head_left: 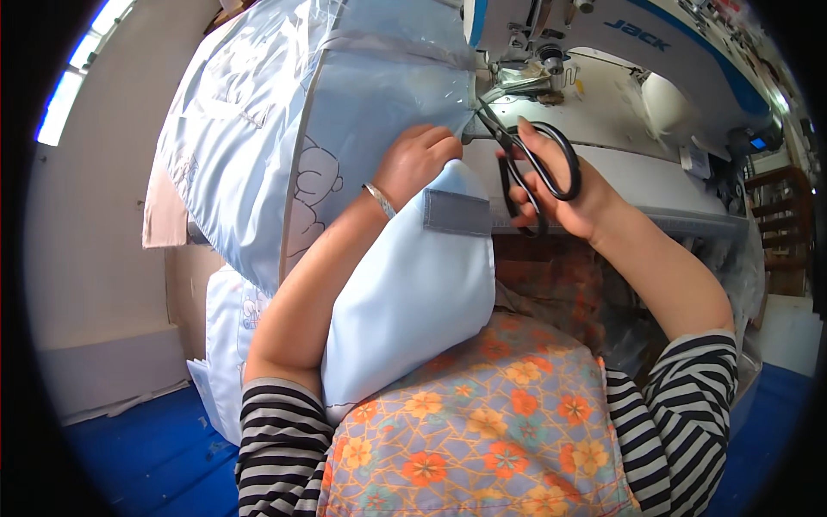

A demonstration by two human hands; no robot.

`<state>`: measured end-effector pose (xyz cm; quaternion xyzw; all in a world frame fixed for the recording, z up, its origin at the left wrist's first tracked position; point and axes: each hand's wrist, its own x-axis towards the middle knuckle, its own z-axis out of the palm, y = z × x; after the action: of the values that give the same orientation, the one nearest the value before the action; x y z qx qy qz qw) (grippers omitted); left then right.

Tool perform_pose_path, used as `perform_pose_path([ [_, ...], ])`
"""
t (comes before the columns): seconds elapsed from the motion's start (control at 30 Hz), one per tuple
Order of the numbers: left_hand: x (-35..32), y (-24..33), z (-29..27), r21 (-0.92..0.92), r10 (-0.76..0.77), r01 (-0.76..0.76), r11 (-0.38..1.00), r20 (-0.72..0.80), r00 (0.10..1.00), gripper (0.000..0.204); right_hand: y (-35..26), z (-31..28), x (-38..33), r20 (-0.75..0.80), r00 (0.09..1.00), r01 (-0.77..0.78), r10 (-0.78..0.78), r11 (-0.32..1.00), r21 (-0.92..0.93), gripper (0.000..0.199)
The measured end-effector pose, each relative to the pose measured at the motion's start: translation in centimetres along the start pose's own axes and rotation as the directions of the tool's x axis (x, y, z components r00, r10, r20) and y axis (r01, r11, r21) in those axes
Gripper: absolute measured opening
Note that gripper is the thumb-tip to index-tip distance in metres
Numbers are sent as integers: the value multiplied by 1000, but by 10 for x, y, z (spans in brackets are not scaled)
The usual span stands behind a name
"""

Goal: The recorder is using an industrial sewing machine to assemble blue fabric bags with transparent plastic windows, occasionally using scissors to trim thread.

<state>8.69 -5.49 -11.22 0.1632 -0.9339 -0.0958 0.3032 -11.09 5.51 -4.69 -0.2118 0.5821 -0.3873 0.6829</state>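
Note:
My left hand [419, 159] is closed, its curled fingers gripping the upper end of a light blue fabric piece [405, 293] at the table edge. That piece hangs down over my lap and bears a stitched grey strip [457, 213]. In my right hand [573, 194] is a pair of scissors [571, 155] with large black loop handles. Their blades point up and left, reaching the fabric edge beside the sewing machine's presser foot [538, 86]. Whether the blades have fabric between them cannot be made out.
A white and blue sewing machine [620, 52] stands over the white worktable [603, 172]. Light blue printed fabric with a clear plastic layer [250, 112] spreads across the left side. More white printed fabric [226, 345] hangs below it. A wooden chair [775, 207] stands far right.

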Motion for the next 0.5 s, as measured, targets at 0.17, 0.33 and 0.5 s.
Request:
perform_pose_path([
  [0.17,-2,-1,1,-13,0,0,1000,1,1000,6,15,21,10,-7,999,36,-35,982,183,49],
  [0.33,10,0,-7,-157,-82,99,983,112,990,10,23,18,7,-19,994,106,-105,956,274,46],
  [0.5,45,-26,-1,15,-50,49,999,108,993,24,26,-4,-12,-64,988,151,-141,968,200,51],
])
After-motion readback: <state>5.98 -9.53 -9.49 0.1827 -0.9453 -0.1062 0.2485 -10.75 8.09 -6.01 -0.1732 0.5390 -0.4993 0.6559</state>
